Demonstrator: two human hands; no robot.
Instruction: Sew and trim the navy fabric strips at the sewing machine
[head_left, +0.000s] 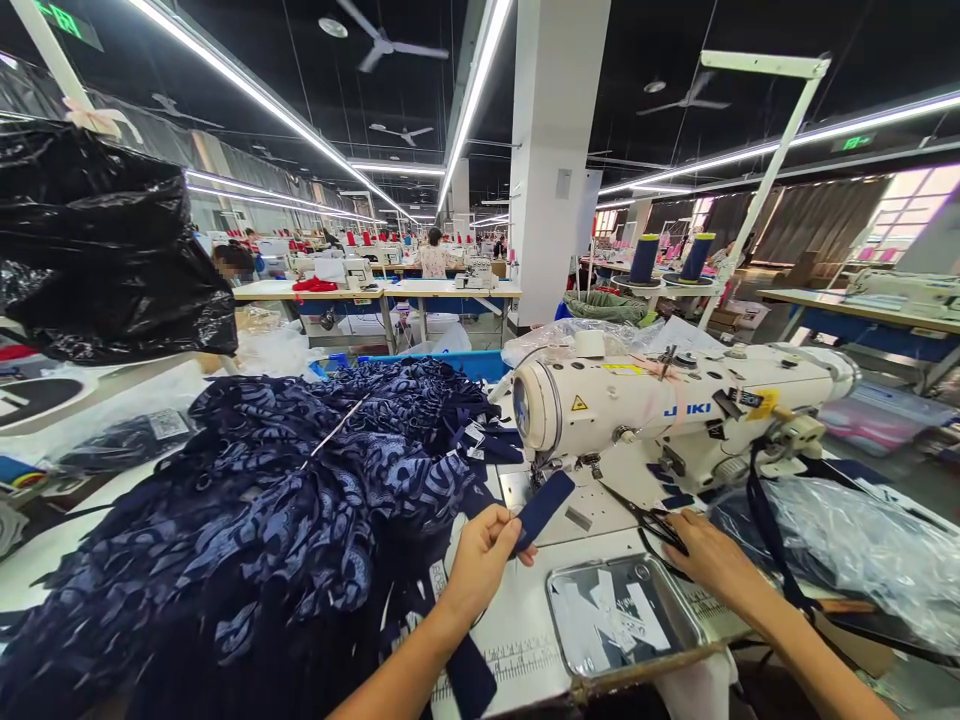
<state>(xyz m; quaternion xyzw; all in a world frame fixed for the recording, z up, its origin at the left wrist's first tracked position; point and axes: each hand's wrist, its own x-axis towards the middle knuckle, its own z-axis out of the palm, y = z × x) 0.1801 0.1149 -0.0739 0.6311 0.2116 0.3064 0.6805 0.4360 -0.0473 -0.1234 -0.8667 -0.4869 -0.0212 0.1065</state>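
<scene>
Between the thumb and fingers of my left hand is a narrow navy fabric strip, its free end pointing up toward the needle area of the white sewing machine. My right hand is closed around the black handles of a pair of scissors, whose blades lie over the machine bed and point toward the needle. Just below sits a metal tray with white paper labels in it. Small navy fabric pieces lie under the machine arm.
A big heap of navy patterned garments covers the table's left side. Clear plastic-wrapped goods lie at the right. Two navy thread cones stand behind the machine, and a black plastic bag hangs at upper left. A person sits far back.
</scene>
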